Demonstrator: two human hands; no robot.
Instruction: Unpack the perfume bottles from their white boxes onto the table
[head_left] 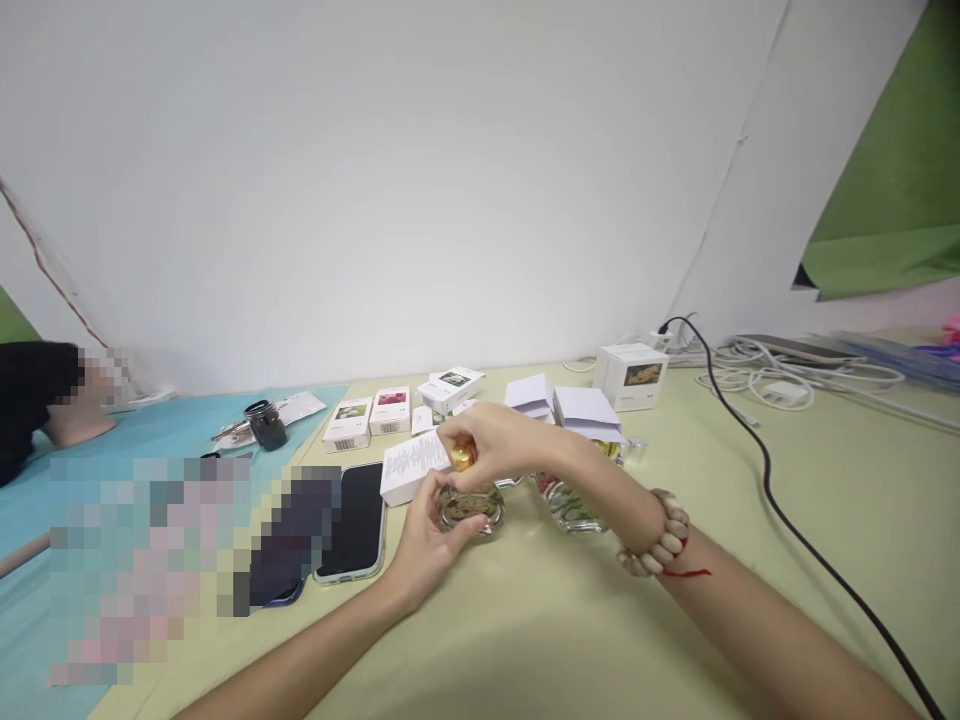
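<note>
Near the middle of the table, my left hand [427, 540] is wrapped around a small clear glass jar [471, 508] with brownish-green contents, thumb at its front. Above the jar, my right hand [495, 440] pinches a shiny gold cap [463, 457], its fingertips close to my left fingers. I cannot tell whether the cap touches the jar. A second glass jar [574, 508] with greenish contents stands to the right, partly covered by my right forearm. Just behind my left hand lies a white printed box [411, 466].
Left of my hands lies a phone [351, 525]. Small white boxes [348, 424] line the back, with a larger white box [631, 376] farther right. A black cable [765, 470] crosses the right side. A dark open jar [266, 427] stands on blue cloth.
</note>
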